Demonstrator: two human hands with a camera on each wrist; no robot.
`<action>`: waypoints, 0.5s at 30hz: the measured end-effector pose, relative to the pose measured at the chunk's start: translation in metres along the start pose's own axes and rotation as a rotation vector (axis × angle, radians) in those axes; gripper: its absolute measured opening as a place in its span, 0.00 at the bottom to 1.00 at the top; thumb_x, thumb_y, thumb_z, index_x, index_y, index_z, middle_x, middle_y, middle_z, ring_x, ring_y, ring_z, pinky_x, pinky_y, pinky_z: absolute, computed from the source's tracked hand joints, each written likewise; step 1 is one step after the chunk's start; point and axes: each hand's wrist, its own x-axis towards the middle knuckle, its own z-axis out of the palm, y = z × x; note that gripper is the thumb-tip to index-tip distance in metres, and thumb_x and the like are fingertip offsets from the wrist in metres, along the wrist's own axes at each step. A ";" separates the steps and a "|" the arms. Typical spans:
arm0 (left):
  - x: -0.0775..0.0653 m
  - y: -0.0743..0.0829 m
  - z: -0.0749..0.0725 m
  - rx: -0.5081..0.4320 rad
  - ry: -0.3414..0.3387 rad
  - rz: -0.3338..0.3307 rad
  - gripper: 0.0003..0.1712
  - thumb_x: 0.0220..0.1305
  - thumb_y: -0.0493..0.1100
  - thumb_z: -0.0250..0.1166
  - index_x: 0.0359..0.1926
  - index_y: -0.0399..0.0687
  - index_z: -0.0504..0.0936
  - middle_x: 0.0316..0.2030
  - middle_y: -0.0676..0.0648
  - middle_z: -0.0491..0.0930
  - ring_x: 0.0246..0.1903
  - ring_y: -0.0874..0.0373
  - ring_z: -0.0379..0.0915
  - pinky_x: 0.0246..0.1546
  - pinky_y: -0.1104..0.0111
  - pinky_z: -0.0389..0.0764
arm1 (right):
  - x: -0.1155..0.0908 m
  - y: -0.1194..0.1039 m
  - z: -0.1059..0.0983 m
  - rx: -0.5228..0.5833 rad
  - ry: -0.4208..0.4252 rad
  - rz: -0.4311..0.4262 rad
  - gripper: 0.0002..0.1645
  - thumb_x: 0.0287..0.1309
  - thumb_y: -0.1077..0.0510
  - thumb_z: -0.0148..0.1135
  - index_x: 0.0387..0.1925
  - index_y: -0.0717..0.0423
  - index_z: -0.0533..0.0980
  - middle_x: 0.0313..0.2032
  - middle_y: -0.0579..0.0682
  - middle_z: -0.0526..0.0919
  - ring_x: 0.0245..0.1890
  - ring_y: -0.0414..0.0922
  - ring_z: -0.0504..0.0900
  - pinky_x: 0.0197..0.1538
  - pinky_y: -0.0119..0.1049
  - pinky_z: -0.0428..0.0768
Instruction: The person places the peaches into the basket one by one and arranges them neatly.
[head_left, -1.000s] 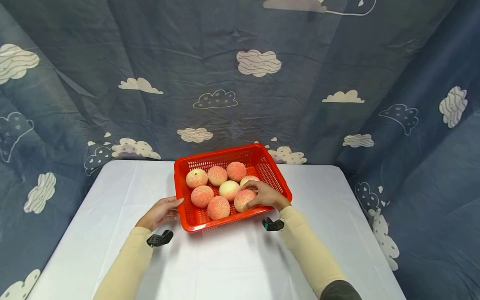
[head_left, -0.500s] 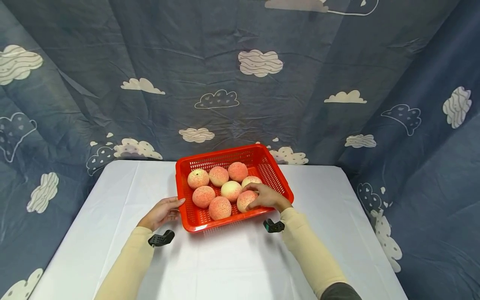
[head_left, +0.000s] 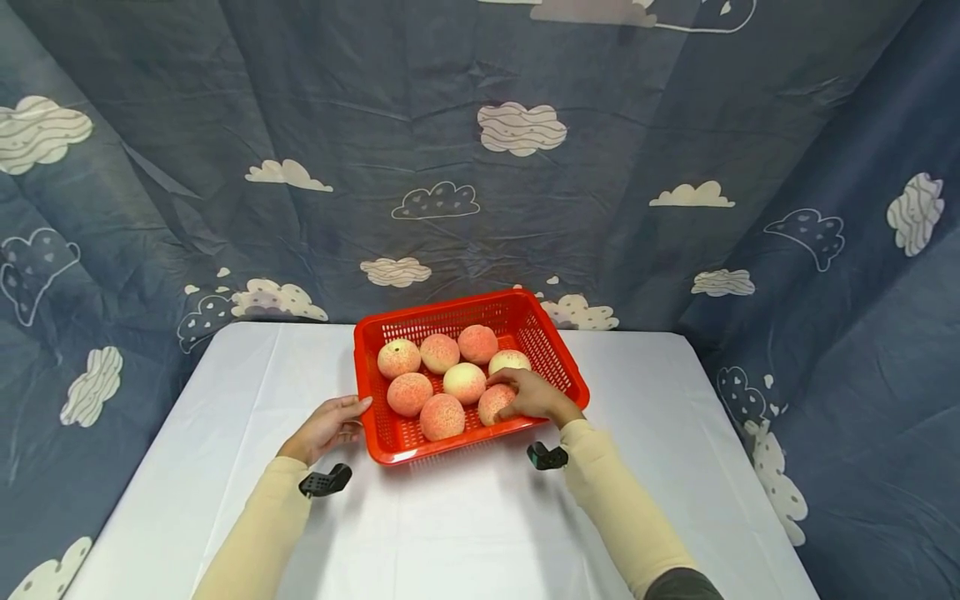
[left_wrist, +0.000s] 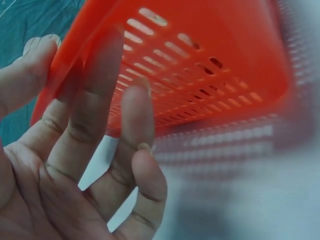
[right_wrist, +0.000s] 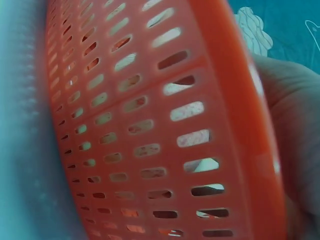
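Observation:
A red plastic basket (head_left: pixel 386 446) with slotted sides sits on the table, turned slightly, with several pink-and-cream peaches inside. At its left end my left hand (head_left: pixel 322 427) pinches the rim, thumb on top. The left wrist view shows the fingers (left_wrist: pixel 95 95) of that hand under the rim, against the outer wall. Over the front right corner reaches my right hand (head_left: pixel 532 393), fingers curled round a peach (head_left: pixel 493 403) that rests low in the basket. A paler peach (head_left: pixel 510 360) lies just behind those fingers. In the right wrist view the basket wall (right_wrist: pixel 150 125) hides the fingertips.
The basket stands towards the back of a white-covered table (head_left: pixel 450 533). A dark blue curtain (head_left: pixel 600 217) with cloud prints hangs close behind and along both sides. More peaches (head_left: pixel 442 417) fill the left and middle of the basket.
My right fingers have drawn slightly nearer, and the paler peach behind them shows more. The left hand keeps its hold on the rim. The whole head view has drifted slightly.

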 end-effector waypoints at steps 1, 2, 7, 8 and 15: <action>0.000 0.000 0.001 0.002 0.011 0.002 0.21 0.71 0.50 0.56 0.50 0.34 0.74 0.29 0.54 0.81 0.28 0.61 0.73 0.33 0.69 0.75 | 0.000 0.000 0.000 0.012 0.012 -0.003 0.32 0.41 0.63 0.76 0.53 0.51 0.77 0.54 0.49 0.78 0.57 0.52 0.72 0.62 0.54 0.67; -0.001 0.000 0.001 0.003 0.025 0.004 0.20 0.71 0.50 0.57 0.48 0.36 0.75 0.28 0.54 0.80 0.27 0.61 0.73 0.33 0.69 0.75 | -0.001 0.000 0.000 0.025 0.026 -0.003 0.32 0.42 0.62 0.76 0.53 0.52 0.77 0.54 0.50 0.79 0.58 0.53 0.73 0.61 0.54 0.67; -0.006 0.001 0.005 0.072 0.118 0.049 0.20 0.70 0.50 0.58 0.51 0.37 0.73 0.29 0.54 0.80 0.29 0.62 0.75 0.37 0.65 0.76 | -0.006 0.000 -0.003 0.072 0.121 -0.005 0.30 0.49 0.59 0.73 0.55 0.59 0.75 0.53 0.55 0.80 0.56 0.56 0.77 0.57 0.50 0.74; -0.007 0.001 0.005 0.094 0.140 0.065 0.21 0.70 0.49 0.57 0.54 0.36 0.71 0.32 0.53 0.81 0.30 0.61 0.75 0.39 0.63 0.77 | -0.008 0.000 -0.004 0.073 0.144 -0.004 0.29 0.50 0.59 0.72 0.55 0.59 0.75 0.52 0.55 0.80 0.55 0.56 0.78 0.56 0.50 0.75; -0.018 0.010 0.007 0.335 0.261 0.157 0.30 0.70 0.49 0.57 0.67 0.39 0.62 0.57 0.33 0.73 0.50 0.42 0.72 0.46 0.56 0.75 | -0.026 0.003 -0.022 -0.014 0.325 -0.019 0.30 0.53 0.56 0.70 0.58 0.58 0.73 0.57 0.58 0.75 0.57 0.57 0.73 0.58 0.56 0.72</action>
